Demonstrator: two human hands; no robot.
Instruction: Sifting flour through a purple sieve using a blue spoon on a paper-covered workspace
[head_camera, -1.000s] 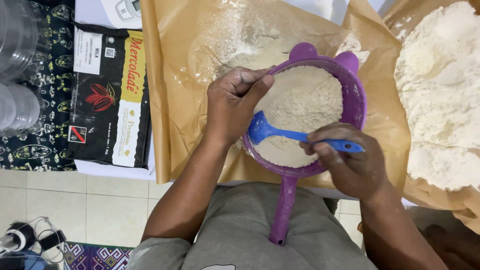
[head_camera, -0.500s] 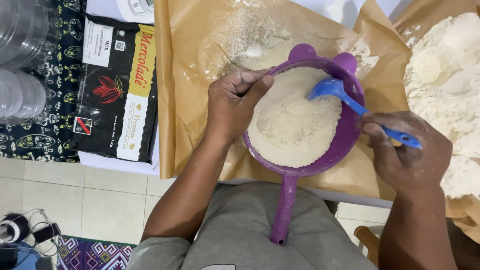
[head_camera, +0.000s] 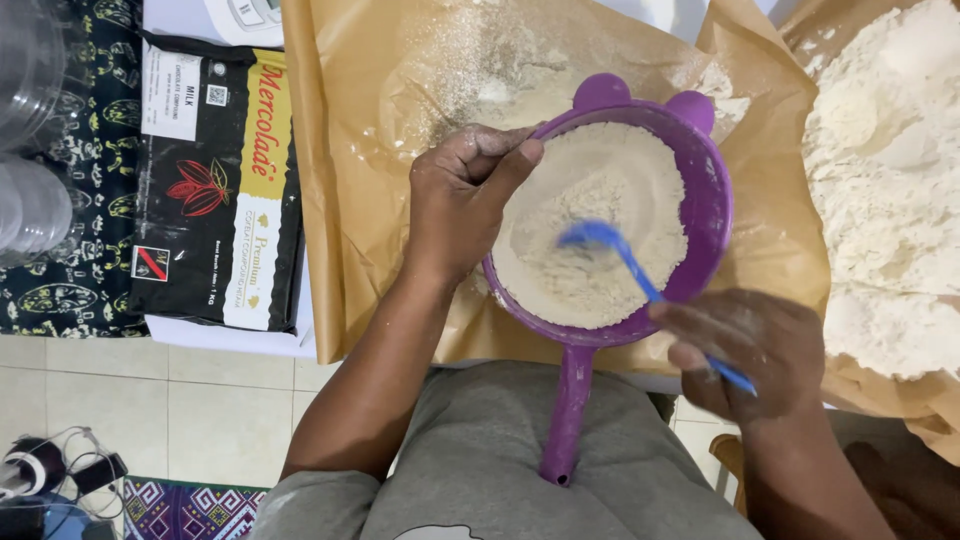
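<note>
A purple sieve (head_camera: 712, 190) full of pale flour (head_camera: 620, 200) is held over brown paper (head_camera: 350, 180). My left hand (head_camera: 465, 200) grips the sieve's left rim, thumb over the edge. My right hand (head_camera: 750, 350), dusted with flour, sits at the sieve's lower right and holds a blue spoon (head_camera: 610, 248) by its handle. The spoon's bowl is blurred and lies in the flour near the sieve's middle. The sieve's long handle (head_camera: 568, 410) points down toward my grey shirt.
A big heap of flour (head_camera: 890, 190) lies on brown paper at the right. Sifted flour dusts the paper above the sieve. A black packet (head_camera: 215, 190) lies at the left on a patterned cloth, beside clear plastic containers (head_camera: 30, 110). Cables lie on the tiled floor (head_camera: 60, 465).
The blue spoon moved from the sieve's right rim back into the flour at the middle. My right hand came down and left. My left hand stayed on the rim.
</note>
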